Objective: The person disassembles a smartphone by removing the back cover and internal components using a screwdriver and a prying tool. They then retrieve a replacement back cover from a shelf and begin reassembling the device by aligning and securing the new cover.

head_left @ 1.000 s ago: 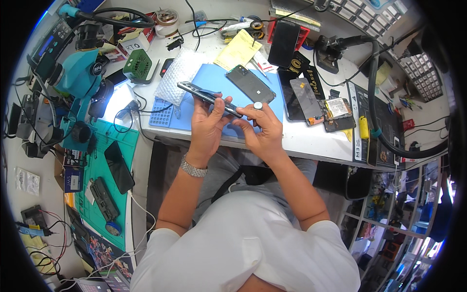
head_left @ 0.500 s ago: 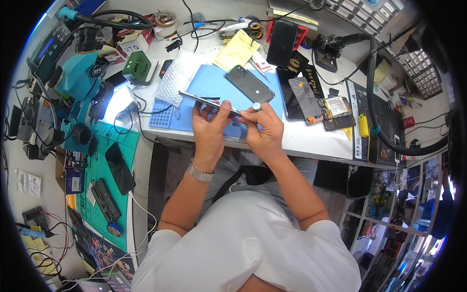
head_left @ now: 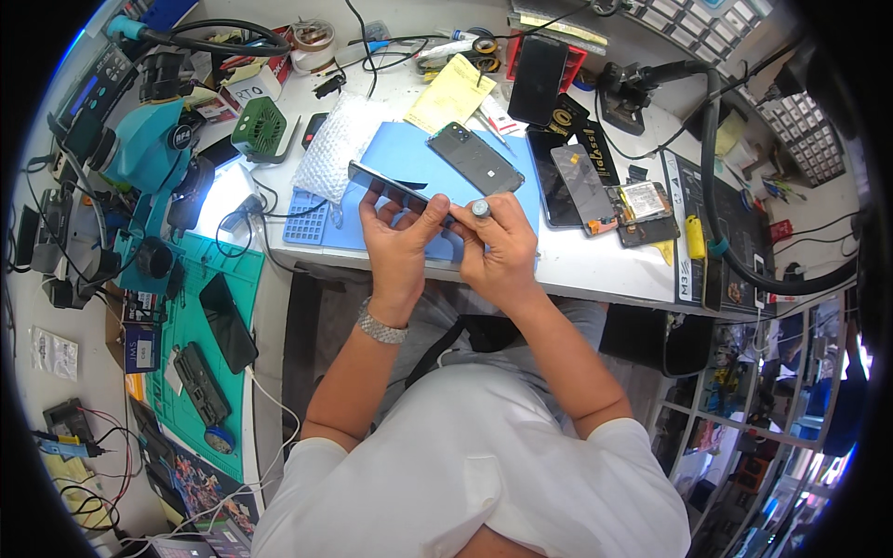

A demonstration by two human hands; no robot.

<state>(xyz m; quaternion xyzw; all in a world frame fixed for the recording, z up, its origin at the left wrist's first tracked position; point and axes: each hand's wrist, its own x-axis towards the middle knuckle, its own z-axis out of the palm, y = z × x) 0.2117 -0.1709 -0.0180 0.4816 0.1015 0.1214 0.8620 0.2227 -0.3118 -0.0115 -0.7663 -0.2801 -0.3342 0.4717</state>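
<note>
My left hand (head_left: pixel 398 237) is closed round a slim phone (head_left: pixel 386 179), its thumb on the near edge. The phone is tilted, so mostly its thin edge shows, and it is above the blue mat (head_left: pixel 381 149). At the phone's right end, my right hand (head_left: pixel 502 244) pinches a small screwdriver with a round silver cap (head_left: pixel 481 208). Fingers hide the screwdriver's tip. Just beyond my hands, a dark phone back (head_left: pixel 476 160) with a camera block lies on the mat. Bubble wrap (head_left: pixel 339 144) is at the mat's left.
Dark phones and opened phone parts (head_left: pixel 642 209) lie to the right, beside a black lamp arm (head_left: pixel 712 177). A teal microscope (head_left: pixel 153 149) and green fan (head_left: pixel 262 130) stand at the left. A black phone (head_left: pixel 228 321) rests on the green mat (head_left: pixel 246 270), with a white cable beside it.
The phone in my left hand has tipped, showing more of its face. My right hand has shifted slightly left and turned the screwdriver's cap.
</note>
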